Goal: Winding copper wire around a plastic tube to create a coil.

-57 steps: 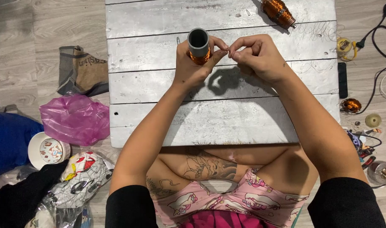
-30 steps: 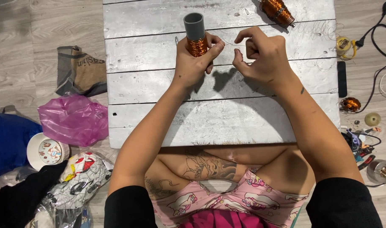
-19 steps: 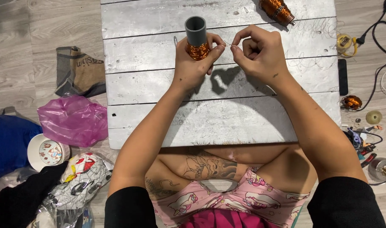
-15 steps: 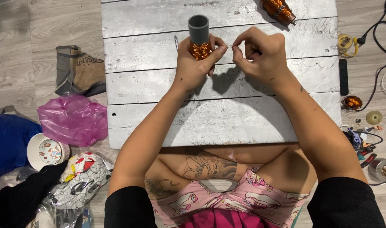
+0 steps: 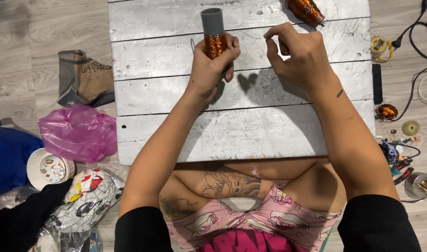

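Surface: whitewashed wooden planks, scuffed, laid low over a grey wood-look floor.

Left of it on the floor: a brown and grey bag, a pink plastic bag, a small white bowl, heaped cloth. Right of it: black cables, a small copper coil, assorted small tools.

Left hand, grip closed around a grey tube wound with copper wire, held upright above the far planks. Right hand just beside, thumb and forefinger pinched together; whether a wire strand runs between them cannot be made out.

Second copper spool at the far edge, partly cut off by the frame.
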